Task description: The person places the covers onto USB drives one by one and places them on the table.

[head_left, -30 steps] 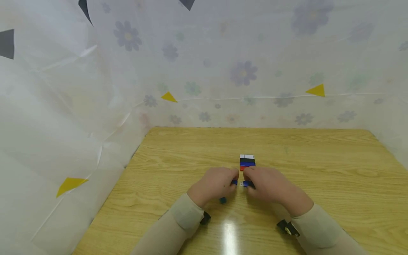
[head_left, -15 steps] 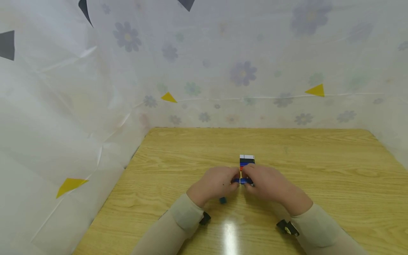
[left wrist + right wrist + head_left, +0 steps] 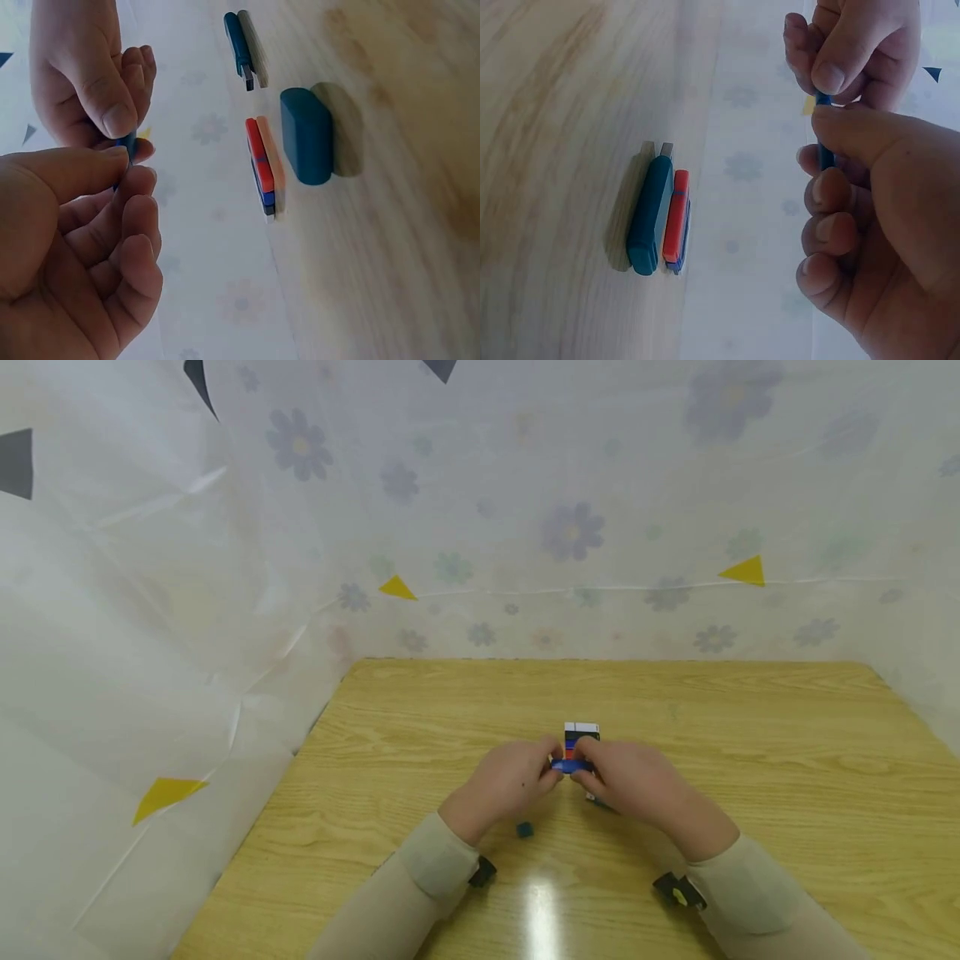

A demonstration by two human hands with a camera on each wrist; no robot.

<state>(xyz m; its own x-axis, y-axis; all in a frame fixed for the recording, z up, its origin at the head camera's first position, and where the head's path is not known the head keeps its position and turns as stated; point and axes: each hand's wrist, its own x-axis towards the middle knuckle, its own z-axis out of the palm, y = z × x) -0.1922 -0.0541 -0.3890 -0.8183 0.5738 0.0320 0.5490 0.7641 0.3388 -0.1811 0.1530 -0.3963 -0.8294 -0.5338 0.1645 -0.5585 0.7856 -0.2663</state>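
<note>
A blue USB flash drive (image 3: 572, 766) is held level between both hands above the table, its cap and body joined end to end. My left hand (image 3: 510, 783) pinches its left end between thumb and fingers. The right hand (image 3: 641, 783) pinches the other end, hiding much of it. On the table below the right hand lies a teal USB flash drive (image 3: 651, 214) with its metal plug bare. A separate teal cap (image 3: 307, 136) sits near the left hand. Just beyond the hands is a row of flash drives (image 3: 582, 732) in white, black, blue and red.
The wood-grain table (image 3: 450, 702) runs back to a pale flowered sheet (image 3: 480, 543), which also hangs at the sides. Black wrist camera mounts (image 3: 678, 891) sit under both sleeves.
The blue drive's plug and cap were apart a second ago and are now together. Both hands have moved slightly forward with it, uncovering part of the teal drive.
</note>
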